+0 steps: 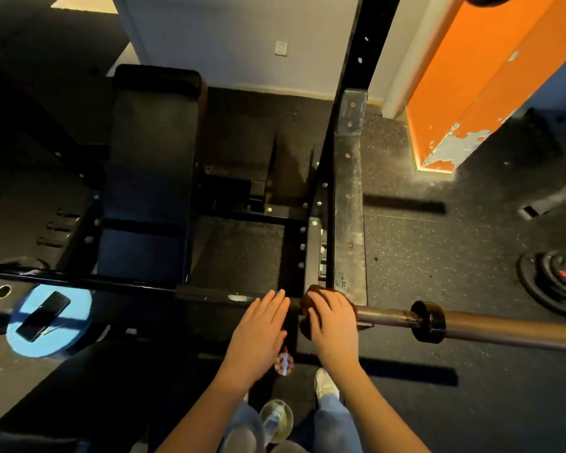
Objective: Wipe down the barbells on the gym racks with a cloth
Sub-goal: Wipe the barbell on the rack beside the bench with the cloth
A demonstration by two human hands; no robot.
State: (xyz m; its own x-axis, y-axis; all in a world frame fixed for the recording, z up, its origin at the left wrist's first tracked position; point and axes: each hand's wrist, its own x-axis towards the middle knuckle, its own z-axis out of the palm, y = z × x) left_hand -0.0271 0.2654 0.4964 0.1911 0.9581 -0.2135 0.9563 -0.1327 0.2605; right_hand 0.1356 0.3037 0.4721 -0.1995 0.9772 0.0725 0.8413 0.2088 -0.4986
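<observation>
1. Rust-brown steel is what I am working on: the long round barbell (389, 317) lies level across the dusty black steel rack (348, 197). Its sleeve runs out to my right, past a thick black collar (428, 322).
2. My right grip (332, 317) is curled over the shaft right by the rack's arm. It is clamped on a dark brown cloth (307, 301), which bunches out around my fingers.
3. My left grip (258, 325) is flat, fingers straight and close together, holding nothing. It sits just beside the right one, over the bar; I cannot tell whether it touches.
4. I judge the bar heavy and rigid. Cradled on the rack, it should need no lifting, though it may roll under a hard stroke, so a steadying palm would help.
5. The cloth is soft and limp, so I would wrap it fully round the shaft and squeeze as it slides.
6. The tarnished metal looks rough and likely to drag the fabric. The collar's step would snag it, so there I would re-wrap rather than force it.
</observation>
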